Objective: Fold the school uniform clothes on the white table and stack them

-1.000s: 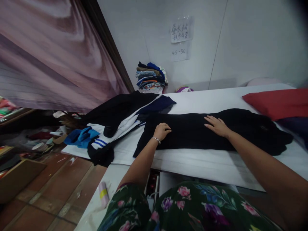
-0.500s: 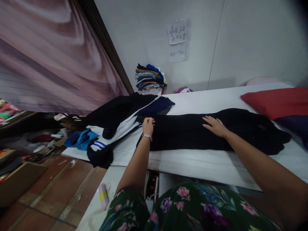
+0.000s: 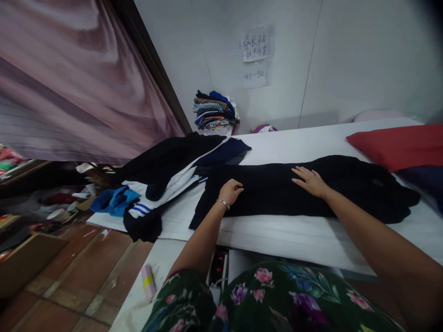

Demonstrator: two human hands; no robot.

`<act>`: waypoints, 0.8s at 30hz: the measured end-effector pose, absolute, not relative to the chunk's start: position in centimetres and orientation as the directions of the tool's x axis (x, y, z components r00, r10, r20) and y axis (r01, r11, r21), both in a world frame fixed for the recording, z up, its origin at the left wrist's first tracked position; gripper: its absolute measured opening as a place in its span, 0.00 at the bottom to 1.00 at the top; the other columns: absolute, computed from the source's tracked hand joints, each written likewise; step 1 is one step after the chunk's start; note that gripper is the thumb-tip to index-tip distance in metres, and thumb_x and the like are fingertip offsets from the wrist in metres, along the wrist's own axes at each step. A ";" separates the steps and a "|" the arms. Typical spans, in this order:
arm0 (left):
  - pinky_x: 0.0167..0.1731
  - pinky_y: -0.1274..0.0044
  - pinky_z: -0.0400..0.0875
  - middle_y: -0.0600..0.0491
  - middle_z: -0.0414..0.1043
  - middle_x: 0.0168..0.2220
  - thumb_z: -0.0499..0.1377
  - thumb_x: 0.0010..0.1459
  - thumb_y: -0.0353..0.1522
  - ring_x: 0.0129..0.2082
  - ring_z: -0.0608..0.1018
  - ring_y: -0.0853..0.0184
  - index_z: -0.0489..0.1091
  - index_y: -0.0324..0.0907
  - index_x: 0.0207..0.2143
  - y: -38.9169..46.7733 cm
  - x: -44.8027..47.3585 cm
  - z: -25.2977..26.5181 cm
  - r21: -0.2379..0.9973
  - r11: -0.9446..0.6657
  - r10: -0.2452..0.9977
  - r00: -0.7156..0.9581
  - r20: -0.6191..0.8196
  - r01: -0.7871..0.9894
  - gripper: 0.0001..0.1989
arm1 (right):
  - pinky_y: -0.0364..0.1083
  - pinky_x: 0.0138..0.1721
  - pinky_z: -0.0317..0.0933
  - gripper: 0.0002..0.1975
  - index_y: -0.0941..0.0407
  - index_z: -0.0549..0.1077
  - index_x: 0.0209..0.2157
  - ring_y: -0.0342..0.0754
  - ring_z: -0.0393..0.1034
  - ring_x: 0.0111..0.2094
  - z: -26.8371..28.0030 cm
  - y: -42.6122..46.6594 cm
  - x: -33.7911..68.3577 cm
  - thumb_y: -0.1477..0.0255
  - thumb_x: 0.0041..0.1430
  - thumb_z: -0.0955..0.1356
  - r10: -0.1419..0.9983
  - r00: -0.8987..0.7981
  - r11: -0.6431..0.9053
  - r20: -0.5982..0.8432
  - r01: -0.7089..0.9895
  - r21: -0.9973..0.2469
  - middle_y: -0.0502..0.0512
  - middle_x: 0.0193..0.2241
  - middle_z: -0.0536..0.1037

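Lying beneath both hands: a long black garment (image 3: 266, 189), spread lengthwise across the white surface (image 3: 287, 145), its right end bunched and rounded, its left end flatter with a corner pointing toward the near edge.
Left hand: on the garment near its left end (image 3: 231, 191), fingers curled in toward the thumb; whether cloth is pinched between them cannot be told.
Bracelet: around the left wrist (image 3: 223, 203).
Right hand: laid palm down on the garment around its middle (image 3: 309, 181), fingers extended and a little apart, gripping nothing.
Left heap: loose black, white and navy clothing (image 3: 169, 159), just beside the garment's left end, with a bright blue cloth (image 3: 116, 201) at its outer side.
Right end: a red cloth (image 3: 394, 146) beyond the garment, partly over a dark navy cloth (image 3: 424, 182).
Folded stack: clothes of several colours (image 3: 215, 113) piled against the wall, behind the heap.
Wall: two handwritten papers (image 3: 255, 48), the lower one reading 45-50.
Near left corner: a pink roll with a yellow band (image 3: 148, 282).
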State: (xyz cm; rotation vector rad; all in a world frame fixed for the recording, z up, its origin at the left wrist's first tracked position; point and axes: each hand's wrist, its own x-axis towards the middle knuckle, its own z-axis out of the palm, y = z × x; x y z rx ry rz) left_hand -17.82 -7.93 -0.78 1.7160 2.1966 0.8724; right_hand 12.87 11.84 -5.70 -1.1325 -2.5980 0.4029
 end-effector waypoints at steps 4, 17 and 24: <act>0.31 0.78 0.62 0.54 0.70 0.32 0.62 0.52 0.27 0.30 0.70 0.71 0.75 0.40 0.27 -7.4 -17.6 -1.1 0.560 0.160 0.936 -0.305 0.175 0.813 0.02 | 0.63 0.63 0.40 0.31 0.48 0.59 0.62 0.54 0.45 0.66 -5.7 11.9 12.9 0.51 0.62 0.54 0.742 -0.656 0.655 0.141 0.665 -0.359 0.55 0.65 0.56; 0.36 0.76 0.68 0.54 0.71 0.30 0.49 0.62 0.31 0.30 0.75 0.69 0.69 0.42 0.33 -6.7 -17.1 1.4 0.624 0.116 0.770 -0.466 0.435 0.773 0.10 | 0.62 0.63 0.36 0.31 0.49 0.57 0.64 0.54 0.42 0.67 -4.5 11.4 12.4 0.53 0.63 0.55 0.745 -0.662 0.636 0.077 0.672 -0.380 0.56 0.66 0.53; 0.50 0.66 0.67 0.48 0.71 0.51 0.59 0.58 0.32 0.52 0.72 0.60 0.73 0.45 0.43 -6.7 -12.2 -1.1 0.278 -0.342 0.917 0.254 0.309 0.898 0.10 | 0.62 0.63 0.34 0.34 0.50 0.53 0.65 0.54 0.39 0.67 -0.8 9.5 13.8 0.52 0.61 0.61 0.736 -0.677 0.583 -0.011 0.642 -0.499 0.60 0.67 0.48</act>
